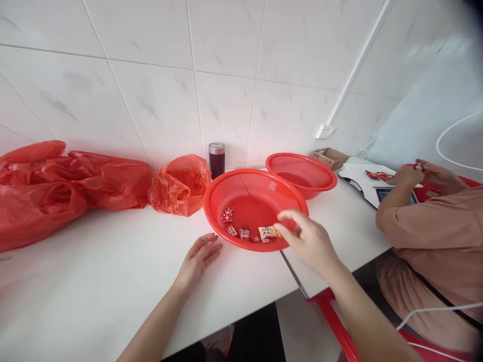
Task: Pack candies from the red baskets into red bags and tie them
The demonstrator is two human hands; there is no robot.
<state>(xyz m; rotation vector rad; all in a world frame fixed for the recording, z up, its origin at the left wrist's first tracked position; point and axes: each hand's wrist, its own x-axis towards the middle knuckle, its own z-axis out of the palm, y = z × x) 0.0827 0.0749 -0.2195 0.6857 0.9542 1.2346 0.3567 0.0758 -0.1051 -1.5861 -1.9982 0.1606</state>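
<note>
A red perforated plastic basket [256,246] stands on the white table, with several small wrapped snack packets inside. Among them are a yellow-and-white packet [267,232], a red patterned packet [227,214] and a small white-and-red packet [244,233]. My right hand [307,241] reaches over the basket's right front rim. Its thumb and index finger are apart, and the thumb tip overlaps the right end of the yellow packet; contact is unclear. At the left front rim, my left hand [199,259] rests palm inward, fingers loosely stretched, holding nothing.
A second red basket [317,187] stands behind to the right. Red plastic bags [113,181] and a dark tumbler [217,163] line the wall. On the right, a co-worker [437,221] handles something beside a white scale [362,183]; a cardboard box [334,157] stands behind.
</note>
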